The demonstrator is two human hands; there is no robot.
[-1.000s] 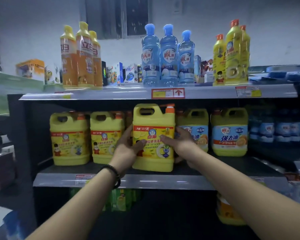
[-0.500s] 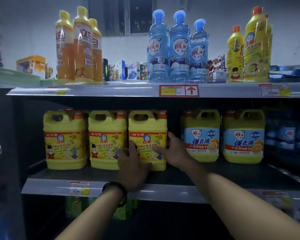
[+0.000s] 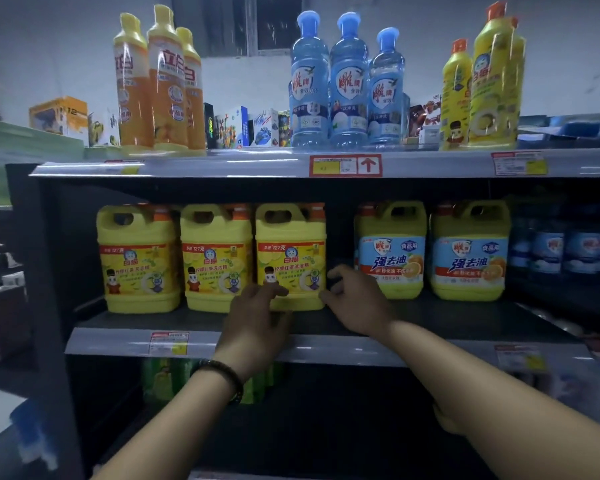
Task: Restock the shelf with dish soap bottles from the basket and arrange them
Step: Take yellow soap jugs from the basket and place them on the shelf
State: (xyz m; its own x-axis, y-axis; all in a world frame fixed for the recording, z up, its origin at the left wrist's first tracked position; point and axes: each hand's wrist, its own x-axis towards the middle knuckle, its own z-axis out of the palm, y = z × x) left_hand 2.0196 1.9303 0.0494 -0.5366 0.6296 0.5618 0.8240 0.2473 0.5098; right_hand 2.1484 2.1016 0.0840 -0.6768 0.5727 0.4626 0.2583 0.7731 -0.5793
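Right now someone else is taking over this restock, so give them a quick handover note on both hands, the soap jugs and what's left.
Left hand: open, fingertips resting on the lower front of the third yellow jug.
Right hand: fingers loosely curled at that jug's lower right corner; whether it grips, I cannot tell.
Jugs: three matching yellow jugs stand upright in a row on the middle shelf, a gap before the nearest blue-label jug.
Done: the third jug is shelved in line with its neighbours.
Left: release it; the basket is out of view, so check it for more bottles.
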